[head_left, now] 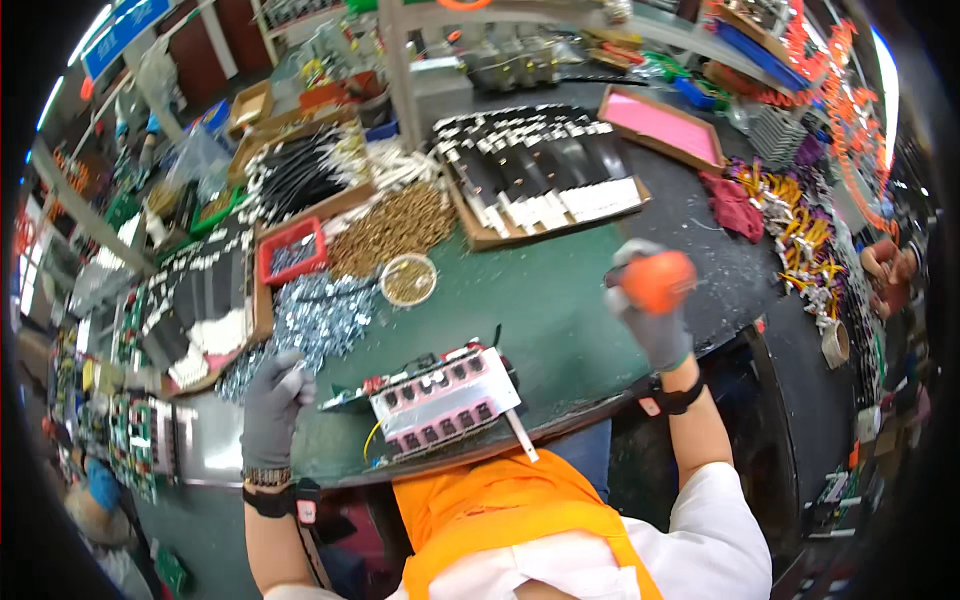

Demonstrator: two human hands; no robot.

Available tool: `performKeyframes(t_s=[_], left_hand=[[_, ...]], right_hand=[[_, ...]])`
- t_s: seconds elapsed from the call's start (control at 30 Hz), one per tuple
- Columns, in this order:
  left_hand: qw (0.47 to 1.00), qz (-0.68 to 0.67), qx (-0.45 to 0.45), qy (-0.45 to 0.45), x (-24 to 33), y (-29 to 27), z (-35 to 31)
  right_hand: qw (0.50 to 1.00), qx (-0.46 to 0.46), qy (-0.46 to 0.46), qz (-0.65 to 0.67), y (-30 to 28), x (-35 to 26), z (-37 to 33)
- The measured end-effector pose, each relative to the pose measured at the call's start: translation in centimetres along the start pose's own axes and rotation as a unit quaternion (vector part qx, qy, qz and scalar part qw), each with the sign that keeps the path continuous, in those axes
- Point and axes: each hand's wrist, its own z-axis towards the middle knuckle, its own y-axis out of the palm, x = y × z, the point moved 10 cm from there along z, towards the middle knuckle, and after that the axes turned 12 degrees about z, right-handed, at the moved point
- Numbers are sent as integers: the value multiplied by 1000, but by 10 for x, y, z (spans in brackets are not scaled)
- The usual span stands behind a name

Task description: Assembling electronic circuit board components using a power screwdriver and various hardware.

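My left hand point(274, 412), in a grey glove, is at the near edge of a pile of small silvery metal parts point(322, 312). Its fingers are curled together, and whatever they pinch is too small to make out. My right hand point(650, 325), also gloved, is raised over the right of the green mat, wrapped round an orange rounded tool point(659, 281) that is smeared by motion. Between my hands, near the table's front edge, lies a circuit board assembly point(440, 400) with a silvery metal plate, rows of black components and a yellow wire. Neither hand touches it.
Behind the mat point(540, 290) are a round tub point(408, 280), brass-coloured screws point(400, 225), a red tray point(292, 252) and a cardboard tray point(545, 175) of black-and-white parts. To the right lie a red cloth point(733, 207), yellow-and-purple wire bundles point(800, 240) and a coiled orange hose point(838, 100). Another person's hands point(885, 275) show far right.
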Motion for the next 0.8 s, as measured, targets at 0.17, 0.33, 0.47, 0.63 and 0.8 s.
performKeyframes(t_s=[0.17, 0.33, 0.47, 0.63, 0.8], left_hand=[[993, -40, -108, -40, 26, 66, -10], [973, 31, -216, -82, 27, 121, -23], [953, 61, -278, -101, 16, 155, -24], [945, 30, -305, -118, 7, 170, -20], [936, -21, -313, -158, 0, 172, -21]], right_hand=[[884, 95, -88, 450, 23, -89, 28], [787, -153, 28, 597, 108, -125, 12], [776, -168, -54, 605, 129, -149, 8], [726, -200, -129, 645, 126, -174, 10], [715, -221, -153, 646, 127, -170, 10]])
